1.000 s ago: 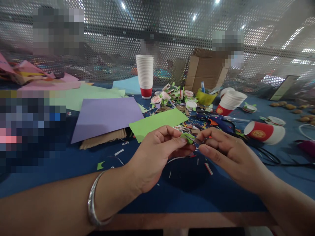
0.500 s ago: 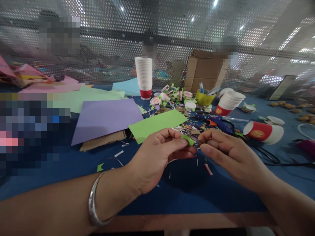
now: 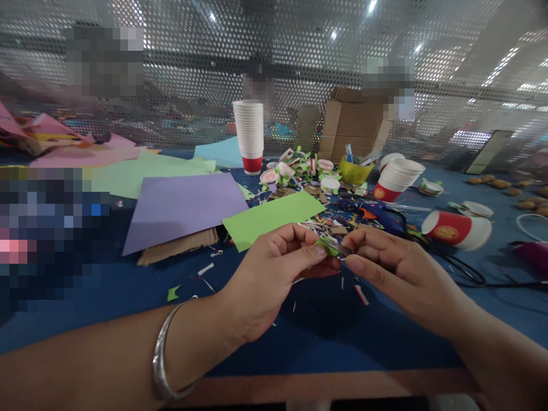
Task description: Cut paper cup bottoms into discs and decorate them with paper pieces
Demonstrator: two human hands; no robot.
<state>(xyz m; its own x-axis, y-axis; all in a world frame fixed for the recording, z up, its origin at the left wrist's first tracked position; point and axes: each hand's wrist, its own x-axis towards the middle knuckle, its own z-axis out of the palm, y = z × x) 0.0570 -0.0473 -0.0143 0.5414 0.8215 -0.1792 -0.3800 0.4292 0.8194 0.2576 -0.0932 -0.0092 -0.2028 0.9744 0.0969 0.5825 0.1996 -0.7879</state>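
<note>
Between the thumb and fingers of my left hand (image 3: pixel 285 268) is a small piece of green paper (image 3: pixel 327 248). My right hand (image 3: pixel 398 268) is closed around a thin metal blade (image 3: pixel 340 248) that points left and lies across the green paper. Fingers cover the handle, so I cannot tell whether it belongs to scissors or a knife. A larger sheet of bright green paper (image 3: pixel 274 217) lies just behind my left hand, beside a purple sheet (image 3: pixel 188 208).
Cup stacks (image 3: pixel 248 137) stand at the back near a heap of small paper turtles (image 3: pixel 295 165). A yellow bowl (image 3: pixel 355 171), a blue glue gun (image 3: pixel 381 216) and a tipped red-and-white cup (image 3: pixel 458 230) are to the right. Paper scraps (image 3: pixel 173 293) litter the blue table.
The blade has moved left over the small green paper and more of it shows. The paper sits at a flatter angle. Both hands stay almost in place.
</note>
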